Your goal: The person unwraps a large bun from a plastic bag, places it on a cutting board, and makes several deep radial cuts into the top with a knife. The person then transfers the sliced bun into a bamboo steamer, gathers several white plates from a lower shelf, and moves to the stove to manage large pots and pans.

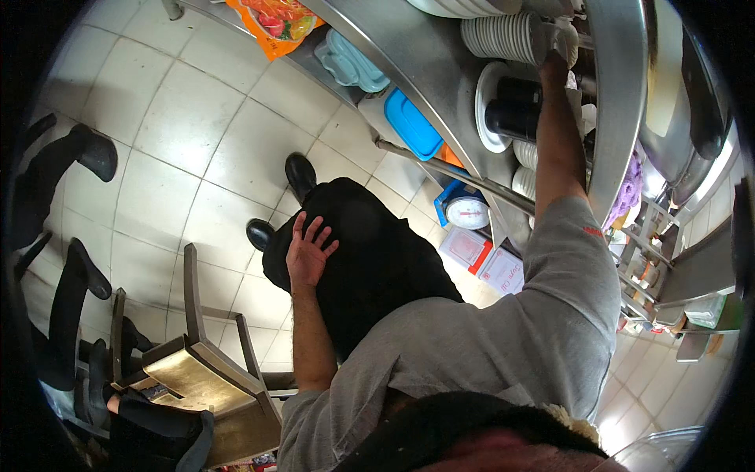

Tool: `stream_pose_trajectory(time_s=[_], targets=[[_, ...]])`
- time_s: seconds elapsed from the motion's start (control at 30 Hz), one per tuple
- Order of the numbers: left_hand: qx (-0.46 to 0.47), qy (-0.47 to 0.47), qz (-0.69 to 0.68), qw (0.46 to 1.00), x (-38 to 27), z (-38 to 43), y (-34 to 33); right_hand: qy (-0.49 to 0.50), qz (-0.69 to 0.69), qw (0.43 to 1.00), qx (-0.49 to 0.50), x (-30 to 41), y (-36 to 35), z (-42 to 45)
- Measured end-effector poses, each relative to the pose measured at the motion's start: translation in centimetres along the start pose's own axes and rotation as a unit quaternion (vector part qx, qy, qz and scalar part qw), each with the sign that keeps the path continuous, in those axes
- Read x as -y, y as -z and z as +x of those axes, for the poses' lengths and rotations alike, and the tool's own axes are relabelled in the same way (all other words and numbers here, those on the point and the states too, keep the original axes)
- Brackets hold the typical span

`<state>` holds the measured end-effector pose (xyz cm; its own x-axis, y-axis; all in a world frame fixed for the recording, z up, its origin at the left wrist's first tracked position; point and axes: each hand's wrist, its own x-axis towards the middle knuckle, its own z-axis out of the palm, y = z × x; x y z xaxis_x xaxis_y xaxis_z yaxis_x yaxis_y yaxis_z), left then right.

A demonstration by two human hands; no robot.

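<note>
My right arm reaches up into a stainless-steel shelf unit (407, 35). My right hand (554, 62) is at the end of a row of white dishes (498, 38) lying on edge. Its fingers are partly hidden among shiny things there, so any grip is unclear. Below the wrist, black cylindrical vessels (513, 115) lie against a white plate (489, 106). More stacked white dishes (524, 183) show beside my forearm. My left hand (309, 253) hangs in front of my black trousers or apron (365, 248), holding nothing, its fingers spread.
A lower shelf holds an orange bag (274, 26), pale blue containers (351, 62) and a blue-lidded tub (413, 124). A dial scale (466, 212) and printed boxes (481, 259) sit lower. A wooden chair (206, 383) and other people's legs (65, 289) are on the left.
</note>
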<state>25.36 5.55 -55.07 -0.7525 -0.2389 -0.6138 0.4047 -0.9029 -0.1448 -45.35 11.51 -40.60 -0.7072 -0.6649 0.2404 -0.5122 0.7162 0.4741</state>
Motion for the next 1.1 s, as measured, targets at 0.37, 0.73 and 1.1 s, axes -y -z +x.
stream_pose_trajectory(time_s=[0.37, 0.73, 1.1], targets=[[-0.014, 0.016, 0.034, 0.999, 0.0, -1.1, -0.1, -0.092, 0.087, 0.988, -0.086, 3.1, 4.3, -3.2], [-0.082, -0.029, 0.204, 0.975, 0.0, -8.0, -1.5, -0.078, 0.244, 0.948, -0.188, 15.1, 14.2, -12.3], [-0.083, -0.086, 0.292, 0.949, -5.0, -17.4, -6.5, 0.056, 0.547, 0.783, -0.292, 24.6, 34.1, -24.2]])
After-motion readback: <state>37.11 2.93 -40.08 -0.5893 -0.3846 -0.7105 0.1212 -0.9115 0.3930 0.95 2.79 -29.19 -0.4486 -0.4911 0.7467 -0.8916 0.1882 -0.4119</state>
